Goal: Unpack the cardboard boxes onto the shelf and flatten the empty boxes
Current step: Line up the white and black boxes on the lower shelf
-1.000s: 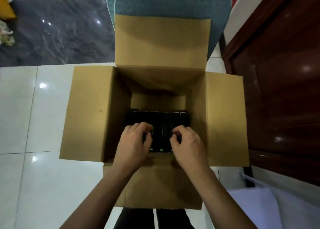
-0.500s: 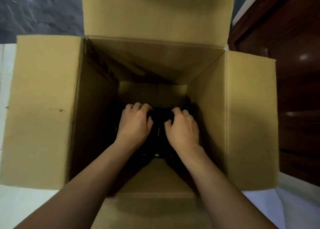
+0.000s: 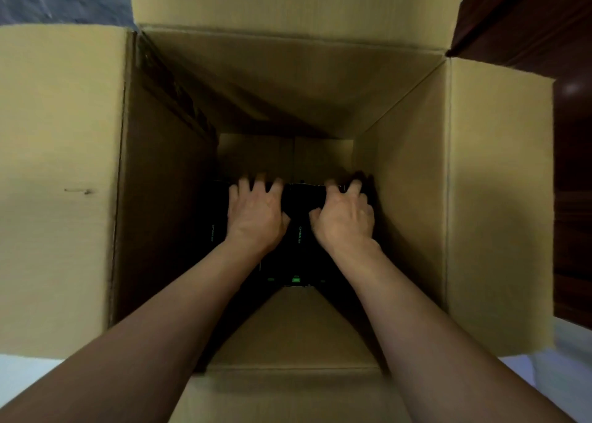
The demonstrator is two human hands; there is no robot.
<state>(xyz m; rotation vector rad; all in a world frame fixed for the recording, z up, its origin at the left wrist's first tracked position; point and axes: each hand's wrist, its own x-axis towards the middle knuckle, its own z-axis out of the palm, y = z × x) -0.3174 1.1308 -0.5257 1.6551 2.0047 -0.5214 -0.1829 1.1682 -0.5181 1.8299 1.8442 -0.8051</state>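
Your cardboard box (image 3: 416, 198) fills the view, its four flaps folded out at 12, 3, 6 and 9 o'clock. At its bottom, toward 6 o'clock, lies a row of black packs (image 3: 301, 233) with small green print. Both your forearms reach down inside. Your left hand (image 3: 256, 214) rests on the packs with fingers (image 3: 245, 187) spread and hooked over their far edge. Your right hand (image 3: 344, 217), at 3 o'clock of it, curls its fingers (image 3: 354, 187) over the same edge.

We seem to be indoors, likely a home: dark polished wooden door (image 3: 570, 153) at right, dark marble floor (image 3: 64, 3) upper left.
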